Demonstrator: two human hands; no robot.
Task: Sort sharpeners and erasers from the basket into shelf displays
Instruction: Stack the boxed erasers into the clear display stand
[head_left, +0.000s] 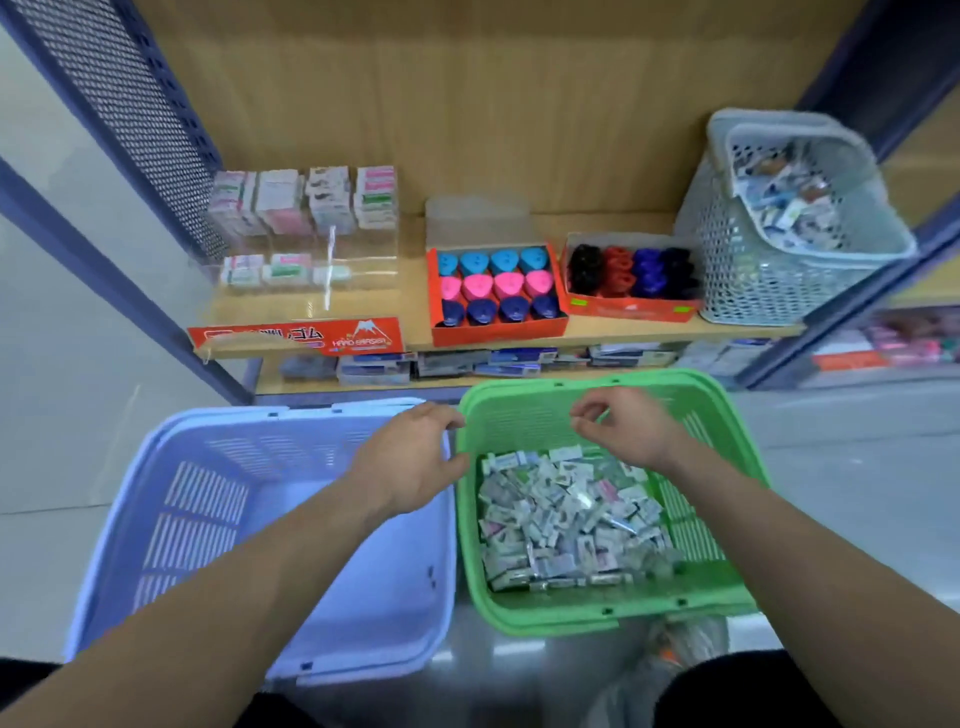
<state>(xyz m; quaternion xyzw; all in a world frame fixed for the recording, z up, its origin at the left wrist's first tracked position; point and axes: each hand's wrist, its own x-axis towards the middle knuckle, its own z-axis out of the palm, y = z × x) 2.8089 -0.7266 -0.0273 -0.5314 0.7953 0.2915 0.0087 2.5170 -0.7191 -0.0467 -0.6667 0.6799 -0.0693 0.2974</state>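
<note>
Erasers (566, 519) in small printed wrappers lie heaped on the floor of the green basket (613, 618), nearest the person and to the right. Just beside it on the left stands a lavender basket (332, 670), their rims almost touching.

The left hand (410, 462) reaches across the lavender basket's far corner. Its forefinger and thumb are bent and spread apart, both tips at the green basket's left rim; whether they actually clamp that rim cannot be told. The right hand (628, 431) hovers above the far half of the green basket, clear of the heap, fingers (587, 415) curled in with thumb and forefinger drawn close. The blur hides whether they pinch anything.

Beyond the baskets, flat boxes (467, 361) line a low shelf. On the wooden shelf (597, 223) above it sits a clear display case (311, 249) with wrapped erasers stacked in rows. Next comes a red box (498, 332) of triangular sharpeners (498, 283) — light blue, pink and dark blue rows — then a second red box (631, 312) of black, red and blue ones. A grey basket (748, 270) with loose packets stands at the far right.
</note>
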